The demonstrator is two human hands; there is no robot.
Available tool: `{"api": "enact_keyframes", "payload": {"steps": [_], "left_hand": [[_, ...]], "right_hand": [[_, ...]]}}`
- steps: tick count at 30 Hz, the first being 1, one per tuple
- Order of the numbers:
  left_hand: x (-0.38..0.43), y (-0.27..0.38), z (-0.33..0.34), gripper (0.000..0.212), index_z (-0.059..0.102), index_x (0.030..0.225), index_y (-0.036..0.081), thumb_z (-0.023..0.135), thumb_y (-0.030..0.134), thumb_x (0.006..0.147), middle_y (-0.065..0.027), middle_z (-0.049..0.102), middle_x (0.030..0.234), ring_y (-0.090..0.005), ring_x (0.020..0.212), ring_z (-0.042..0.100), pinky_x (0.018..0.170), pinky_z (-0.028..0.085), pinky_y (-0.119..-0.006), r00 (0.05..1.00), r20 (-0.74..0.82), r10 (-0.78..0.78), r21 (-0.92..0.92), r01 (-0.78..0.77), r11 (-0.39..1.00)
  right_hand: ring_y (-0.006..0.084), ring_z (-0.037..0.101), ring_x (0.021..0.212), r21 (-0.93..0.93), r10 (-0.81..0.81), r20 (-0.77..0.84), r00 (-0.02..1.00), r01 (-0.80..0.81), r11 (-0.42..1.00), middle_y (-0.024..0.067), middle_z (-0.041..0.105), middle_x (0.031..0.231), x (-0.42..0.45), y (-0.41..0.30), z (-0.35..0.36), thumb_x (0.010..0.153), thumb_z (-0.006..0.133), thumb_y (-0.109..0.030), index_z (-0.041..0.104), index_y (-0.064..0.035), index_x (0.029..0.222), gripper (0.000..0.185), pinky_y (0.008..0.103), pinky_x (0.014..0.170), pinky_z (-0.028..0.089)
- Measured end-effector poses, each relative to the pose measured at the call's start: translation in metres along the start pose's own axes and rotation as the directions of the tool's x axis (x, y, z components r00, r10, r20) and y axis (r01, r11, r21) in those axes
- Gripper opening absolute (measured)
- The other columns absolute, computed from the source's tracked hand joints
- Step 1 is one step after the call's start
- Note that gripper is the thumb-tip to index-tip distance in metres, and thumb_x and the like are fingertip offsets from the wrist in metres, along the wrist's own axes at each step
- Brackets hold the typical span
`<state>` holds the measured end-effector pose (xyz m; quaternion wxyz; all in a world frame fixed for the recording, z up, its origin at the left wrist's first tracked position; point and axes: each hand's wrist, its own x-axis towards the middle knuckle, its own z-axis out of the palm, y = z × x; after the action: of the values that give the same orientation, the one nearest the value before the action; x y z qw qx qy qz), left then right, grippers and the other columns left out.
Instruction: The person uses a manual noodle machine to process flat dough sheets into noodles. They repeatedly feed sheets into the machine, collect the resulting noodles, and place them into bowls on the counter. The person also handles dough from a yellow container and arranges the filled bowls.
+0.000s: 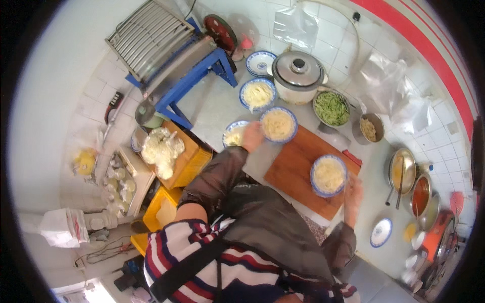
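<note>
My left hand [253, 136] is at the left rim of a blue-rimmed dish of pale noodle-like strips [279, 125], its fingers closed on the edge. That dish overlaps the far corner of a brown cutting board [288, 166]. Just left of the hand, partly hidden by it, is another blue-rimmed dish with pale food [233, 137]. A similar dish of pale strips [329, 175] rests on the board's right part. My right hand [353, 193] is beside its right rim, blurred; whether it grips the rim is unclear.
Behind are a lidded rice cooker [299, 72], a bowl of shredded green vegetable [332, 108] and a dish of pale strips [258, 94]. A blue-framed roller machine [189, 75] stands back left. Bowls with sauces [420, 192] and a small oval plate [381, 232] are at right.
</note>
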<state>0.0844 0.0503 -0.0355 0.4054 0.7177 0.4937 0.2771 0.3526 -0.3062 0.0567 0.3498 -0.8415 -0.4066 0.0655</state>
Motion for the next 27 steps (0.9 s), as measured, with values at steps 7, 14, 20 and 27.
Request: {"api": "enact_keyframes", "payload": {"steps": [7, 14, 20, 27], "left_hand": [[0.158, -0.17, -0.131, 0.043, 0.056, 0.113, 0.0, 0.063, 0.021, 0.077, -0.0218, 0.061, 0.103, -0.0382, 0.1, 0.056, 0.089, 0.044, -0.042, 0.948, -0.158, 0.275, 0.774, -0.054, 0.631], [0.261, -0.286, -0.153, 0.036, 0.056, 0.109, 0.0, 0.058, 0.021, 0.08, -0.0168, 0.061, 0.099, -0.0321, 0.093, 0.059, 0.083, 0.046, -0.043, 0.977, -0.21, -0.029, 0.798, 0.189, 0.573], [0.319, -0.288, -0.171, 0.033, 0.058, 0.105, 0.001, 0.059, 0.023, 0.08, -0.0149, 0.062, 0.094, -0.0303, 0.089, 0.059, 0.079, 0.046, -0.043, 0.991, -0.029, -0.131, 0.746, 0.109, 0.657], [0.35, -0.3, -0.155, 0.03, 0.061, 0.099, 0.003, 0.06, 0.025, 0.08, -0.0128, 0.062, 0.089, -0.0281, 0.084, 0.06, 0.075, 0.046, -0.043, 0.981, 0.06, -0.186, 0.717, 0.087, 0.692]], "right_hand": [[0.025, 0.058, 0.084, -0.004, 0.273, 0.076, 0.959, -0.273, 0.962, 0.0166, 0.061, 0.094, -0.019, -0.106, 0.057, 0.086, 0.054, -0.008, 0.062, -0.0013, 0.102, 0.019, 0.0343, 0.074, 0.046], [0.0324, 0.056, 0.084, -0.027, 0.191, 0.142, 0.971, -0.189, 0.982, 0.0181, 0.06, 0.089, 0.001, -0.194, 0.115, 0.083, 0.055, -0.006, 0.062, -0.0017, 0.1, 0.018, 0.039, 0.076, 0.045], [0.0336, 0.055, 0.08, -0.206, 0.37, 0.211, 0.905, -0.329, 0.922, 0.0173, 0.058, 0.087, -0.03, -0.192, 0.145, 0.079, 0.058, -0.007, 0.061, -0.0035, 0.096, 0.017, 0.0413, 0.074, 0.044], [0.033, 0.054, 0.079, -0.196, 0.299, 0.271, 0.915, -0.251, 0.948, 0.0171, 0.057, 0.088, -0.015, -0.229, 0.159, 0.079, 0.058, -0.007, 0.061, -0.0055, 0.097, 0.019, 0.042, 0.072, 0.043]]}}
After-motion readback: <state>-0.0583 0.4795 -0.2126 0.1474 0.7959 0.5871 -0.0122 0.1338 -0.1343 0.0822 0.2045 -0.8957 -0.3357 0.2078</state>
